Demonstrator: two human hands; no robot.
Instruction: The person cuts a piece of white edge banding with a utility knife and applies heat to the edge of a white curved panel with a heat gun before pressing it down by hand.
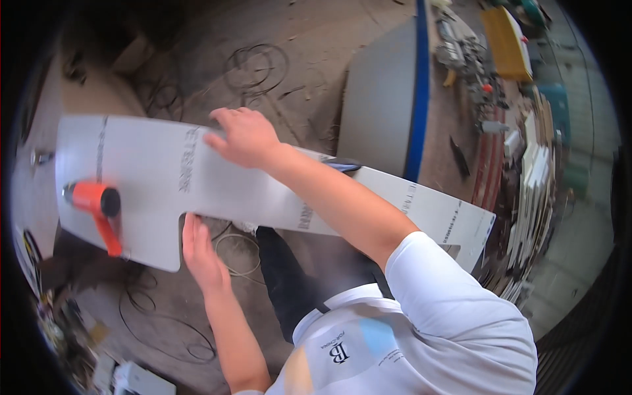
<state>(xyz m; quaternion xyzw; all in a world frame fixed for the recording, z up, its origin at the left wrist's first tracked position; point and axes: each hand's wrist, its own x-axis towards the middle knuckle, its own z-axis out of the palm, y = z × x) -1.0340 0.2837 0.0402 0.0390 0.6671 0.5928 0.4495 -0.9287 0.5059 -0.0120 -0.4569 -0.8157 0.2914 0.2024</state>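
Observation:
A long white panel (pixel 257 187) with printed film stretches in front of me, wide at its left end, with a rounded notch in its near edge. My left hand (pixel 204 257) is at that notch, fingers stretched along the edge and holding nothing. Over the panel's far edge, my right hand (pixel 247 138) reaches with its thumb and fingers apart; whether it presses on the surface I cannot tell. On the wide end lies an orange-red heat gun (pixel 99 207) with a metal nozzle. Farther right, partly behind my right forearm, a dark blue-black object (pixel 343 164) rests on the panel.
A grey board with a blue edge (pixel 417 99) stands beyond the panel. To the right are metal tools and parts (pixel 461 49), a yellow box (pixel 507 46) and stacked strips (pixel 533 178). Cables (pixel 257 69) coil on the floor. A pale box (pixel 141 380) sits lower left.

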